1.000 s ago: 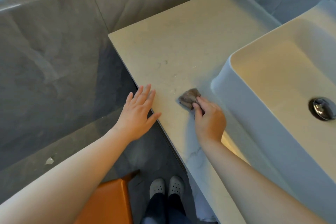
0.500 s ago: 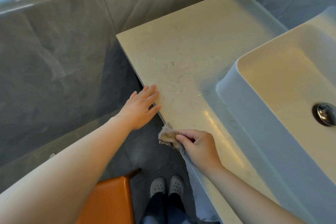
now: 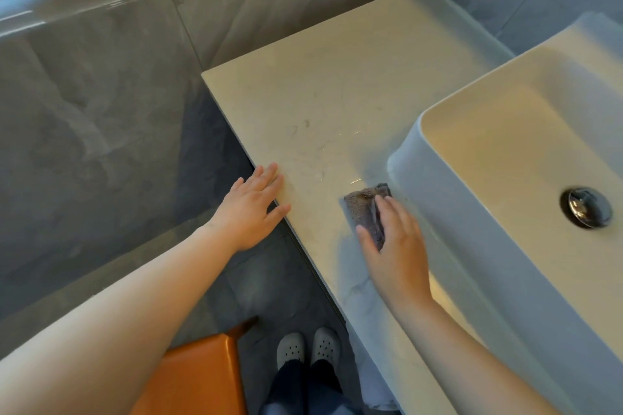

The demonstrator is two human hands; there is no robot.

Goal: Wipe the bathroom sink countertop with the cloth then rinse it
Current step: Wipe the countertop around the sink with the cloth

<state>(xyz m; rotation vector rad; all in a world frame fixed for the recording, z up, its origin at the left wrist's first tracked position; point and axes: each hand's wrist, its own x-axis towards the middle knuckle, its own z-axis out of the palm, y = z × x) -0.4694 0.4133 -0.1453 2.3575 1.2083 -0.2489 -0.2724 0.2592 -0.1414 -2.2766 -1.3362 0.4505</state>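
Observation:
A small grey-brown cloth lies flat on the pale stone countertop, right beside the outer wall of the white vessel sink. My right hand presses down on the cloth with straight fingers, covering its near part. My left hand rests flat on the counter's front edge, fingers spread, holding nothing. A wet streak glints on the counter just beyond the cloth.
The sink's chrome drain sits at the right. Grey tiled walls border the counter on the left and behind. Below the counter edge are an orange stool and my feet in pale clogs.
My right hand has moved the cloth from the counter's front edge back across to the sink wall and flattened onto it. The left hand has stayed on the edge.

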